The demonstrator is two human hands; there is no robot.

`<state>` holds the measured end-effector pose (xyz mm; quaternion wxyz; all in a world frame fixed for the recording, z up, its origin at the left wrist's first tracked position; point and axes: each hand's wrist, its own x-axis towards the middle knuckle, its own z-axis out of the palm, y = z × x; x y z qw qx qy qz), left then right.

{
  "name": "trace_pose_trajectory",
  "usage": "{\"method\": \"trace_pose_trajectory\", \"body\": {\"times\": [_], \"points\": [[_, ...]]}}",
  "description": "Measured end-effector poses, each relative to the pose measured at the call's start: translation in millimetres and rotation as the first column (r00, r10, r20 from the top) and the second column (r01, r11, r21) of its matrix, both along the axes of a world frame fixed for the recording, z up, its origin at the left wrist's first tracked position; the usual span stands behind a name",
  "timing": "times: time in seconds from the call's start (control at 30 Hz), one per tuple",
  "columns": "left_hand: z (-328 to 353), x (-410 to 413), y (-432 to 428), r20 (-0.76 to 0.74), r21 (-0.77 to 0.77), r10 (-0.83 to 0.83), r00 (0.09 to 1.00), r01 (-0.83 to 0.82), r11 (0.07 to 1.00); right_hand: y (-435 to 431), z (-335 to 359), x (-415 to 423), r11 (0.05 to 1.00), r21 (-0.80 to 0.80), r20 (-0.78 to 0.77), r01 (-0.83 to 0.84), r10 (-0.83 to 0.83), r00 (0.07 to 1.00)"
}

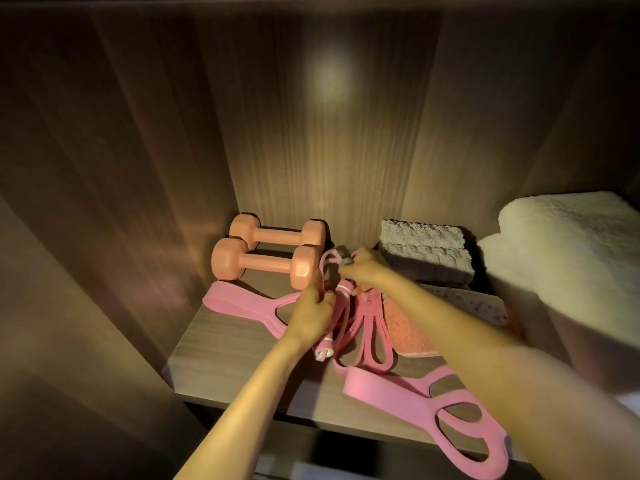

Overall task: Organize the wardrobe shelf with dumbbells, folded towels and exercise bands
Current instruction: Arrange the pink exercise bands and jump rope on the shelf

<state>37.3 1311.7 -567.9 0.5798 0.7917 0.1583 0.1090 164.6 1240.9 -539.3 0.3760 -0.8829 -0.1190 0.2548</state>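
Observation:
Two peach dumbbells [266,259] lie side by side at the back left of the wooden shelf [221,358]. In the middle, my left hand [311,311] grips a pink skipping rope [323,348] by its handle and cord. My right hand [362,268] pinches the rope's loops further back. A bundle of thin pink bands [370,327] lies under my right wrist. One wide pink figure-eight band [242,306] lies at the left. Another wide band [450,420] hangs over the front edge at the right. A folded grey towel [426,254] and a folded orange towel [408,330] sit right of centre.
A big fluffy white towel [568,258] fills the right side of the shelf. The wardrobe's back wall [329,133] and left side wall [104,202] close the space in. Bare shelf board shows at the front left.

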Motion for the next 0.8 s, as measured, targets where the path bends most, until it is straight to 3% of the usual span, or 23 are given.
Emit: {"method": "trace_pose_trajectory", "body": {"times": [0.1,0.27,0.4,0.5,0.67,0.8], "points": [[7,14,3,0.026,-0.074,0.066,0.997,-0.064,0.995,0,12,13,0.965,0.222,-0.036,0.142,-0.137,0.990],[14,39,-1,0.047,-0.114,0.086,0.995,-0.080,0.990,-1,12,29,0.955,0.234,0.125,0.184,-0.217,0.968],[5,52,-3,0.085,0.021,0.082,0.993,-0.084,0.996,4,3,34,0.967,0.192,0.223,0.166,-0.207,0.953],[-3,57,-5,0.114,0.117,0.052,0.992,-0.066,0.991,7,-5,32,0.991,0.108,0.259,0.074,-0.100,0.961],[-8,62,0,0.021,0.315,0.007,1.000,-0.013,0.949,3,-11,35,0.985,0.153,0.161,0.081,-0.106,0.981],[-4,55,-4,-0.056,0.390,0.002,0.998,0.020,0.921,1,-12,31,0.992,0.125,0.238,0.031,-0.060,0.969]]}}
